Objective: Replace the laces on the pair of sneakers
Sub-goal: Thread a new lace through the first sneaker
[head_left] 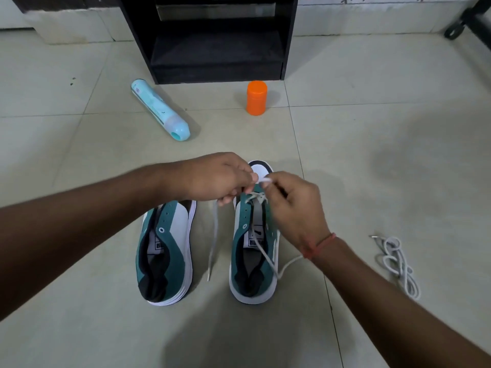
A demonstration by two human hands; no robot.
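Two teal-and-white sneakers stand side by side on the tiled floor. The left sneaker (166,257) has bare eyelets and no lace. The right sneaker (252,261) carries a white lace (214,235) threaded through its front eyelets, with one end trailing down its left side and the other looping across its opening. My left hand (218,179) hovers over the toe of the right sneaker and pinches the lace. My right hand (293,205) pinches the lace close to my left fingertips. A second white lace (398,264) lies coiled on the floor to the right.
A pale blue bottle (159,114) lies on its side beyond the sneakers. An orange capped container (256,98) stands upright nearby. A black shelf unit (212,38) rises at the back, and a black furniture leg (462,25) shows at the top right.
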